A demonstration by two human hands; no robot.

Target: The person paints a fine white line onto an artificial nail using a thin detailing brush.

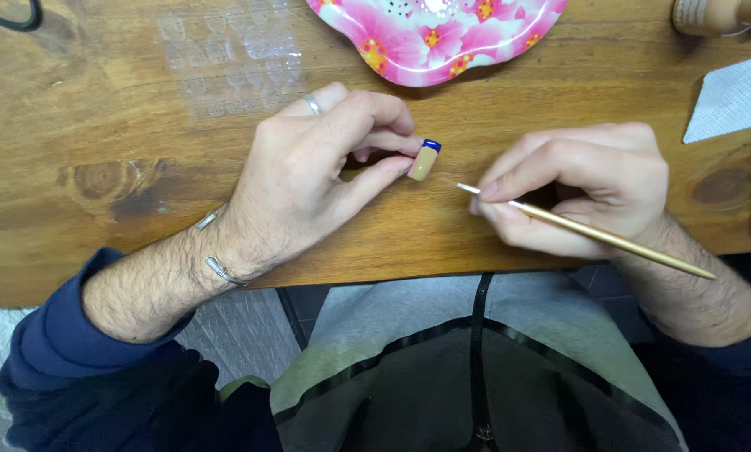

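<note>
The left hand (308,180) pinches one beige nail tip (424,160) between thumb and fingers, its long axis tilted, the blue end pointing up and right, just above the table (99,167). The right hand (581,188) is closed on one gold brush (589,232), whose tip points left toward the nail, slightly apart. The table's near edge runs just below both hands; one flowered plate (434,38) lies beyond.
</note>
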